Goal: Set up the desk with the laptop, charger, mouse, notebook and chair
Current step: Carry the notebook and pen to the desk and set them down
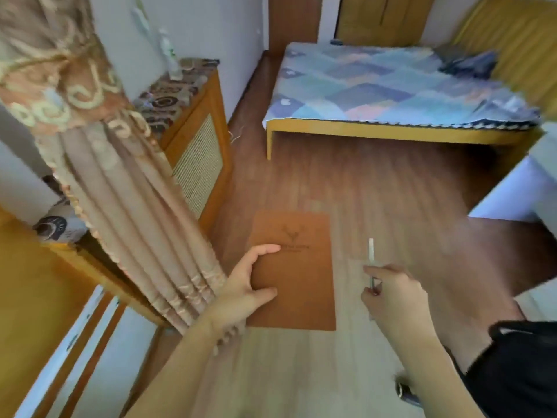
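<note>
1. Left hand point(251, 285): it grips the notebook point(298, 267) at its left long edge, thumb on the cover near the lower part and fingertips curled over the edge higher up. The notebook is carried in the air above the floor point(376, 188), roughly flat with its cover facing the camera.
2. Notebook: a brown cover with a stamped emblem and a line of print too blurred to read. It looks thin, light and fairly stiff, since it shows no sag from a 1-edge grip. The cover seems matte, so I judge it unlikely to slip. A hold nearer the middle of the edge, or a second hand under the far side, would steady it when it is set down.
3. Right hand point(391, 292): it pinches a pen point(371, 260) between thumb and fingers, the pale barrel pointing up and away. The pen is light and rigid; the pinch sits low on it.
4. Hard to make out: the lower end of the pen is hidden in the fingers. No desk, laptop, charger, mouse or chair can be identified. A curtain point(120, 188) hides what lies behind it at left, a bed point(391, 86) stands beyond, and a small dark object by the right forearm is cut off.
</note>
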